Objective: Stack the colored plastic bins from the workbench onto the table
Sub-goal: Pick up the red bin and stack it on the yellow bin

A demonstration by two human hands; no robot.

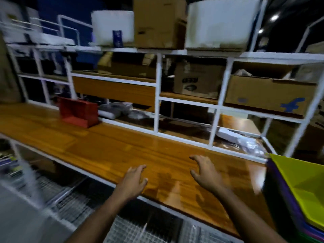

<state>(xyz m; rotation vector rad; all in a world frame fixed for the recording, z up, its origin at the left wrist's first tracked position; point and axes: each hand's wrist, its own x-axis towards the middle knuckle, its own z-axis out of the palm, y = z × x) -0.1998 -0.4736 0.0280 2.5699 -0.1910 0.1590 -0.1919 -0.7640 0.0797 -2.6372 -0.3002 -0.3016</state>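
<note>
A red plastic bin [78, 112] stands on the wooden workbench [98, 146] at the far left, against the white shelf frame. At the right edge sits a nested stack of colored bins [301, 186], yellow-green on top with purple and other colors under it. My left hand [134, 179] and my right hand [206, 172] hover over the front of the workbench, both with fingers spread and holding nothing. The red bin lies well to the left of both hands. The picture is motion-blurred.
White metal shelving [157, 95] rises behind the workbench, holding cardboard boxes [266, 95], plastic-wrapped packets [115, 110] and white boxes on top. A wire-mesh shelf [73, 204] runs below the bench front.
</note>
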